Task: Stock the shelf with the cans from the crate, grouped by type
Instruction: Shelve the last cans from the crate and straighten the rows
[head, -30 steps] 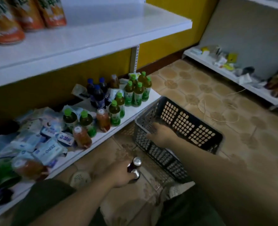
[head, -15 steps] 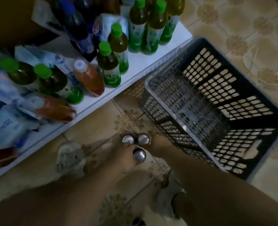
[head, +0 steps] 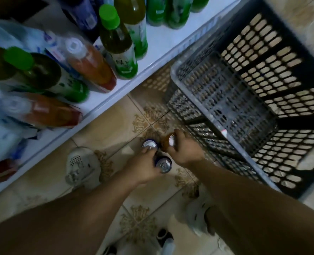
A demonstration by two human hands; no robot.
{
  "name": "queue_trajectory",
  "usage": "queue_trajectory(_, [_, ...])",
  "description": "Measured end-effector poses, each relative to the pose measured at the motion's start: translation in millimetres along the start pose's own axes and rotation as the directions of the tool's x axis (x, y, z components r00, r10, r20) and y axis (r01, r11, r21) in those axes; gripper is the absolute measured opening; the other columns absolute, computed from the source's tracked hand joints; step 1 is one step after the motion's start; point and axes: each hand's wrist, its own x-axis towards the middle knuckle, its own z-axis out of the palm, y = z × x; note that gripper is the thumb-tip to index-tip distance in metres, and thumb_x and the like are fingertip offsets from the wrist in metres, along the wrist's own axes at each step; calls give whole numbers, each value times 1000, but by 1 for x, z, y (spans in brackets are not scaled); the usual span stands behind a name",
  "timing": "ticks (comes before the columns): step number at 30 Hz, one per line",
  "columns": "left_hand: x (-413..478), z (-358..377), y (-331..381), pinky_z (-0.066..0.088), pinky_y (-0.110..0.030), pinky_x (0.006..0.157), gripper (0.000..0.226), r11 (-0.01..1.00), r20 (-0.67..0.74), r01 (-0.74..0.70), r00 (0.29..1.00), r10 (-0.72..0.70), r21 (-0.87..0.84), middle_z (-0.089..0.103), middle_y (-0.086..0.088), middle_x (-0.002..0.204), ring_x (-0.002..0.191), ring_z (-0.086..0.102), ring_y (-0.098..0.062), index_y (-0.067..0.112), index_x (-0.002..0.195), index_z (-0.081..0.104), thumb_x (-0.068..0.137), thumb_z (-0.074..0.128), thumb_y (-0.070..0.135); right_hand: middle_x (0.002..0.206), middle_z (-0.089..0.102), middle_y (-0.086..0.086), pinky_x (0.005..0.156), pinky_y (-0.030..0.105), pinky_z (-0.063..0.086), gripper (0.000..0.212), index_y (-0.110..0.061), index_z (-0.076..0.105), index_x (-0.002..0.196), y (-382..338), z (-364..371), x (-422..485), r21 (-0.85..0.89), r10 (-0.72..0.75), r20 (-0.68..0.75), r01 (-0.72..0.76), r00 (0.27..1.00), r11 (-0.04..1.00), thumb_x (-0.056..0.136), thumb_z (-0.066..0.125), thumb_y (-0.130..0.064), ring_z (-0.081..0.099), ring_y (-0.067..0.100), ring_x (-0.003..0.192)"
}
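Left hand (head: 143,164) clasps two blue cans (head: 163,165), right hand (head: 186,152) a brown can (head: 171,140); judged rigid, smooth, probably weighty, best grasped round the sidewalls.

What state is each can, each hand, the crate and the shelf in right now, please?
Brown can, upright, gripped by the right hand.
Two blue cans, upright, held by the left hand.
Crate, on the floor, no cans visible inside.
Shelf, stocked with bottles.

Hands (head: 184,150) grip perhaps three cans (head: 163,164).
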Motion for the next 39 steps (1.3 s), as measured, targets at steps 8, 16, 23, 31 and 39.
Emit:
queue_trajectory(8, [-104,-69,70,40,-33,106,95,902,-250,-227,958,139,-367,41,7,142,124,48,-13,32,148,23,71,79,32,136,53,7,99,34,42,71,-17,42,143,-43,-101,-124,407,-64,-409,245,910,880,79,40,-47,49,20,120])
queue_trajectory(16, [-278,-135,131,48,-26,96,83,754,-543,-548,781,308,-361,49,5,132,110,57,-6,41,132,37,69,84,14,100,61,-13,69,20,49,40,-24,60,116,-131,-186,-270,633,37,-695,588,718,503,82,59,-45,61,2,88])
queue_trajectory(23, [-403,-153,153,55,-24,67,49,494,-690,-723,661,295,-482,66,1,107,92,67,-15,23,127,49,84,66,7,119,58,-11,81,30,57,59,-39,44,131,-186,-223,-373,521,-209,-760,769,616,371,78,68,-45,61,6,102])
queue_trajectory(31, [-482,-213,99,47,-34,95,46,698,-765,-645,606,219,-311,59,-3,125,113,58,-18,22,132,46,89,63,14,114,59,-5,80,36,56,64,-36,40,136,-280,-251,-401,393,-383,-744,822,548,412,80,69,-46,62,13,98])
queue_trajectory(39, [-497,-299,18,31,-40,111,74,988,-872,145,488,-30,47,31,-2,155,138,35,-24,24,147,31,86,52,61,116,54,-5,93,43,51,68,-30,29,145,-379,-274,-365,366,-518,-654,829,552,422,88,65,-39,58,21,109])
